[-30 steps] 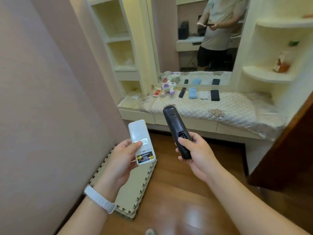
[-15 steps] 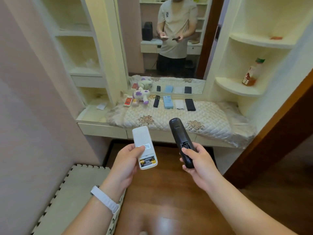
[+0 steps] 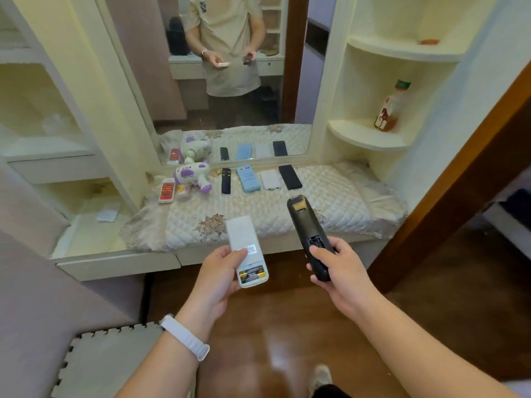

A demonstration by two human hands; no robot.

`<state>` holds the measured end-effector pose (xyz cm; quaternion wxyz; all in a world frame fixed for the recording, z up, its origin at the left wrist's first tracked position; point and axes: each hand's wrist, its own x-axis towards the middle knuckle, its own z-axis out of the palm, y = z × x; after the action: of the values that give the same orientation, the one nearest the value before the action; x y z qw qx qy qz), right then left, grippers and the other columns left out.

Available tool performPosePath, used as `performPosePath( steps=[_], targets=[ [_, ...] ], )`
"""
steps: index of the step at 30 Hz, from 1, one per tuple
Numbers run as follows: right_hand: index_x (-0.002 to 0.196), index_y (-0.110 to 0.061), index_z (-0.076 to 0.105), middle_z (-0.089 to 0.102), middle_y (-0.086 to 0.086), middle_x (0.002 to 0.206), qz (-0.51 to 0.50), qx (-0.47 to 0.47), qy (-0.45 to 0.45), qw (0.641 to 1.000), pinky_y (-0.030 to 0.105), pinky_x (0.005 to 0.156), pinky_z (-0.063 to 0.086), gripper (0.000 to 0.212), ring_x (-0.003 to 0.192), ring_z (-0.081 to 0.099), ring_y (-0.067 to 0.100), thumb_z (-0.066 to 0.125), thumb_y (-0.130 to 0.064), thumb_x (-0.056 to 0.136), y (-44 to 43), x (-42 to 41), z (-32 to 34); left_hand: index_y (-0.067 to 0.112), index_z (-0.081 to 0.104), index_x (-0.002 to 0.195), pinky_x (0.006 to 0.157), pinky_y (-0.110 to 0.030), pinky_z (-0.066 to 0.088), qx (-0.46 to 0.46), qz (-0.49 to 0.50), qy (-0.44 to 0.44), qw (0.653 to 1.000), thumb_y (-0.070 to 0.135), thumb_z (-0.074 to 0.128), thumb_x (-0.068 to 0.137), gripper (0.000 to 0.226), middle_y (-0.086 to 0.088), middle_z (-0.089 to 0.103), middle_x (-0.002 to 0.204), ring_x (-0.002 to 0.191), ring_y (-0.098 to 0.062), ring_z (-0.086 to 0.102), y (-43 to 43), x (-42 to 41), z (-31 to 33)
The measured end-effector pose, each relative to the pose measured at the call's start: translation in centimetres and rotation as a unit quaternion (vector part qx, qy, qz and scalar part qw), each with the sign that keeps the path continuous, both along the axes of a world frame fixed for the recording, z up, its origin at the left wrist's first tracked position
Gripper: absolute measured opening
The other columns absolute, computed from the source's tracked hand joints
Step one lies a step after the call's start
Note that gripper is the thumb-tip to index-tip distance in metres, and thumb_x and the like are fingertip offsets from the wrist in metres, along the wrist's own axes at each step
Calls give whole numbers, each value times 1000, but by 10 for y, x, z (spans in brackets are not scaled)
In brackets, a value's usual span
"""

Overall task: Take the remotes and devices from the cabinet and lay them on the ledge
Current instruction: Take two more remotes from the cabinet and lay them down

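Black remote (image 3: 309, 234) partly hidden by right hand (image 3: 337, 271), label illegible.

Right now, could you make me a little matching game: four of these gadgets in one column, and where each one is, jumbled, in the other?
Things:
1. white remote
2. big black remote
3. light blue device
4. red and white device

Places:
A. on the ledge, left of the toy
B. in the right hand
C. in the left hand
D. on the ledge, in the row by the mirror

Pairs: 1-C, 2-B, 3-D, 4-A
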<state>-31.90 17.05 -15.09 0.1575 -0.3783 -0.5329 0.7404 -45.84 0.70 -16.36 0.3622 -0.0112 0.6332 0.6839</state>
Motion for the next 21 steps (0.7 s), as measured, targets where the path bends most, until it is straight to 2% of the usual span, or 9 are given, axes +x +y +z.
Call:
performPosePath(
  steps=[3,9,13,21],
  targets=[
    [115,-19,56,62,11,104,-37,-13,-5,999,28,60,52,24,79,64,21,63,-15,93,41,-7,-15,13,61,113,72,-40,59,-10,-42,-1,999,14,56,96,18,-12,74,103,93,-27,72,49,-17,-6],
    [116,-16,55,62,11,101,-64,-42,-10,997,30,60,53,24,76,64,21,62,-14,93,141,-43,-51,8,60,112,74,-44,60,-57,-53,7,997,12,58,94,19,-14,74,101,89,-28,72,152,-49,-20],
    [118,-16,53,64,12,100,-56,-67,-14,996,31,59,53,26,72,65,19,62,-13,93,218,-75,-63,5,61,110,59,-31,56,-101,-50,16,993,13,58,94,18,-13,75,96,80,-24,72,226,-73,-20],
    [110,-18,54,66,15,99,-34,-50,-29,998,27,55,52,22,73,65,21,63,-11,92,338,-126,-72,7,62,104,69,-36,57,-124,-14,30,992,12,58,94,11,-11,75,92,85,-27,71,341,-117,-18]
  ],
)
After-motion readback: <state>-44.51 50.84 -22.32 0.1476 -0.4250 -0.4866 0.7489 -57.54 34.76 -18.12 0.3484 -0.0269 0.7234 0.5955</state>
